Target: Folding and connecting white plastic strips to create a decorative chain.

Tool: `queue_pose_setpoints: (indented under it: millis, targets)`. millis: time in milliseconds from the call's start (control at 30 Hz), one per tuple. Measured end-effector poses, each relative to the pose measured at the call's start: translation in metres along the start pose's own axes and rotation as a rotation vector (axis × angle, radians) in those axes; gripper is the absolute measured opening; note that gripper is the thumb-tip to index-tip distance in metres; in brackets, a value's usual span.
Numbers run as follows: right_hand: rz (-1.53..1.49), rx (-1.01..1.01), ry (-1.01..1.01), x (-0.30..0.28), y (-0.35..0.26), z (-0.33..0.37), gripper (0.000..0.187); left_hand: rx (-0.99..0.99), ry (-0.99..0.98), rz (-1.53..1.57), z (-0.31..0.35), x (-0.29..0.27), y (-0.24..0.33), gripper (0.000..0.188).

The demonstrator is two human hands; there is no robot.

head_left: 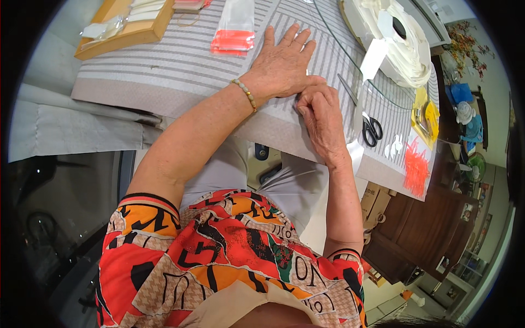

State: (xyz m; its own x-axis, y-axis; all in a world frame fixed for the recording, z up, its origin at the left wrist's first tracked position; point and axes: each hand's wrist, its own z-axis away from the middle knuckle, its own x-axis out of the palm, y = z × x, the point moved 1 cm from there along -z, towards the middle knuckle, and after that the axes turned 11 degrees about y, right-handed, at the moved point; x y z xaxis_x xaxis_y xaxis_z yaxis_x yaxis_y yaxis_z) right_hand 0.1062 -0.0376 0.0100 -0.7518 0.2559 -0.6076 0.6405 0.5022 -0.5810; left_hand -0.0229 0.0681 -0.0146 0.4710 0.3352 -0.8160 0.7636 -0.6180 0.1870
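My left hand [281,63] lies flat on the striped tablecloth [186,68], its fingers spread and its thumb stretched toward my right hand. A beaded bracelet [244,94] circles the left wrist. Close against that thumb, my right hand [321,115] is closed, fingers curled down near the table's front edge. Whatever it may hold is hidden. A tiny bit of white shows beside the left thumb, too small to name. Beyond my left hand lies a stack of clear plastic bags [234,41] with red ends. Black-handled scissors [372,131] rest to the right of my right hand.
A wooden tray [123,41] with white packets stands at the far left. At the far right sits a big roll of white strip [410,52]. Near the right edge are a yellow tool [426,117], several white tags [395,146] and a pile of red ties [416,169].
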Motion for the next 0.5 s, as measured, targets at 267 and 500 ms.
queue_pose_setpoints:
  millis: [267,500]
  targets:
    - [-0.505,0.620,0.112,-0.135,0.046,0.037,0.003,-0.059,-0.114,-0.148,-0.053,0.031,0.070,0.083]
    - [-0.498,0.902,0.737,-0.283,0.104,0.129,0.026,0.003,-0.139,-0.139,-0.076,0.031,0.114,0.082]
